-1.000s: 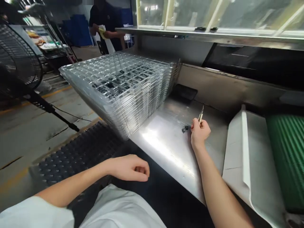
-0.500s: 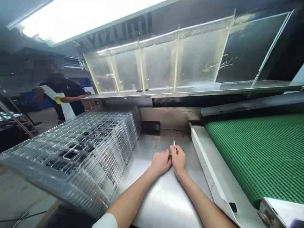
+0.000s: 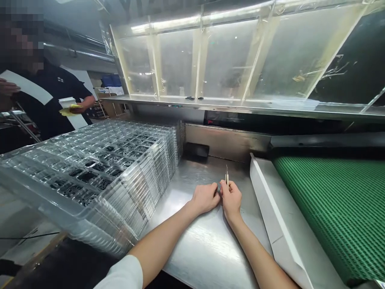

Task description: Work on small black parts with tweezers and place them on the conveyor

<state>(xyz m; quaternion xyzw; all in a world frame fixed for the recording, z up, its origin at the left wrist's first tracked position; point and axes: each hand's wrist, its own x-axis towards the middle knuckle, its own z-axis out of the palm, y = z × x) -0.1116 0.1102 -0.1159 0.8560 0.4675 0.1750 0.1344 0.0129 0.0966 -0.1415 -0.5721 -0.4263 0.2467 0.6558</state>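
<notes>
Both hands rest together on a steel worktop [image 3: 207, 245]. My right hand [image 3: 232, 199] is closed around thin metal tweezers [image 3: 227, 177] whose tip points away from me. My left hand [image 3: 206, 197] lies right beside it with fingers curled, fingertips touching a small dark part [image 3: 219, 188] between the two hands; most of that part is hidden. A tall stack of clear plastic trays [image 3: 99, 172] with small dark ring parts in their pockets stands to the left of my hands.
A green ribbed conveyor belt [image 3: 333, 208] runs on the right behind a white guard [image 3: 270, 216]. A clear-panelled hood with a steel shelf [image 3: 240, 105] hangs above. A small black box [image 3: 196, 151] sits at the back. A person in dark clothes [image 3: 45, 100] stands at far left holding papers.
My left hand came up from my lap to the worktop and joined the right hand at the small dark parts. My view swung right, then dropped slightly.
</notes>
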